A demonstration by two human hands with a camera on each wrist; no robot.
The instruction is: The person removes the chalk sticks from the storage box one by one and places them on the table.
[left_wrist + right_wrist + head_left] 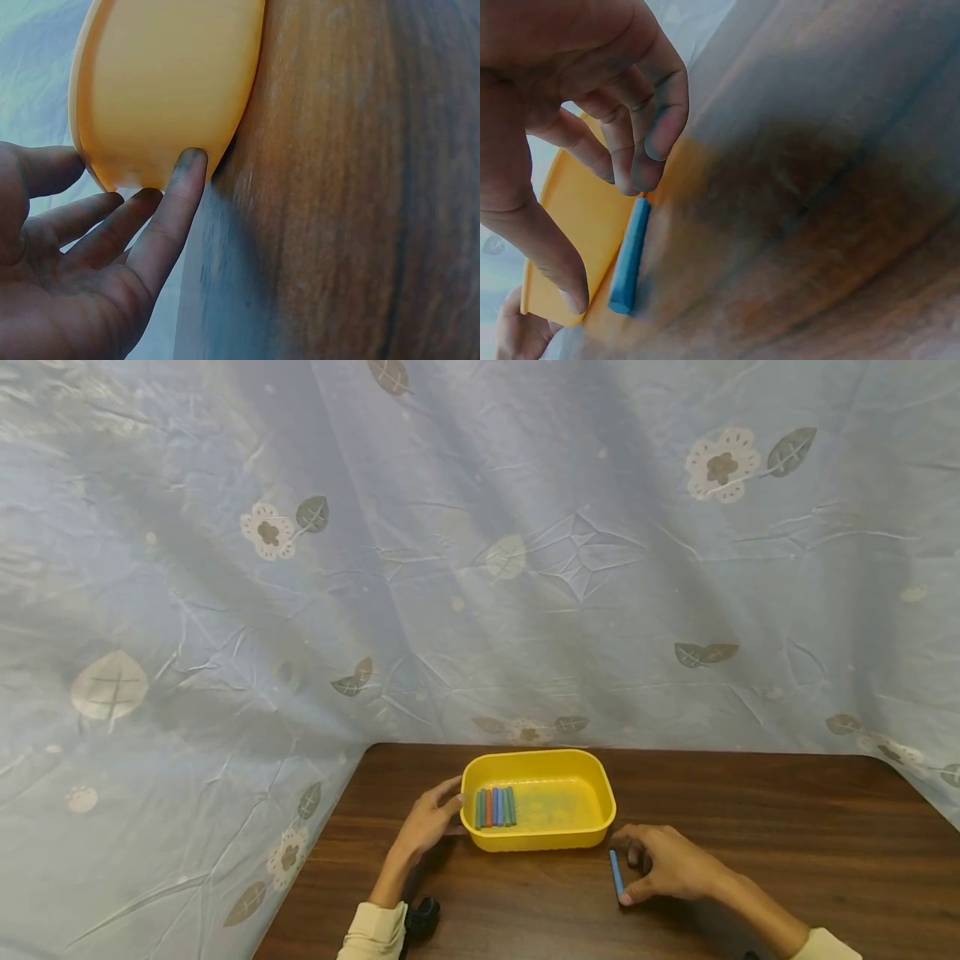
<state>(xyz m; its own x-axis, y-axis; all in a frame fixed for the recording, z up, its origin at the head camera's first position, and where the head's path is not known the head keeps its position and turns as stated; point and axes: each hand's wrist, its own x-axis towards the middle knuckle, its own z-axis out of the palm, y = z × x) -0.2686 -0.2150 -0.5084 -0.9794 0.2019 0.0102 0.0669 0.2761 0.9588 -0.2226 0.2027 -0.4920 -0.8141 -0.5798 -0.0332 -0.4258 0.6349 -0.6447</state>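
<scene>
Blue chalk (616, 872) lies on the wooden table (787, 827), outside the yellow tray (540, 842) and near its front right corner. Right hand (671, 864): arched over the stick, thumb towards the lower end and fingers bent towards the upper end. The right wrist view shows a gap between thumb and stick, so no firm hold is evident; whether the fingertips touch its far end cannot be told. Dark smudges are noted on the fingertips. Left hand (427, 822): loosely spread at the tray's left end, thumb at the rim, fairly straight fingers against the outer wall; nothing lifted. Inside the tray, a row of chalk sticks (497, 807) stands side by side against the left end, with bluish marks on the floor to the right of it.

Risks, as judged: the stick could roll or pivot if only one end is touched, since thumb and fingers sit at opposite ends. A hard squeeze end to end could snap it. A knuckle catching the tray's near corner could nudge the tray, and the light touch at its left end may not stop it, which could disturb the row.
</scene>
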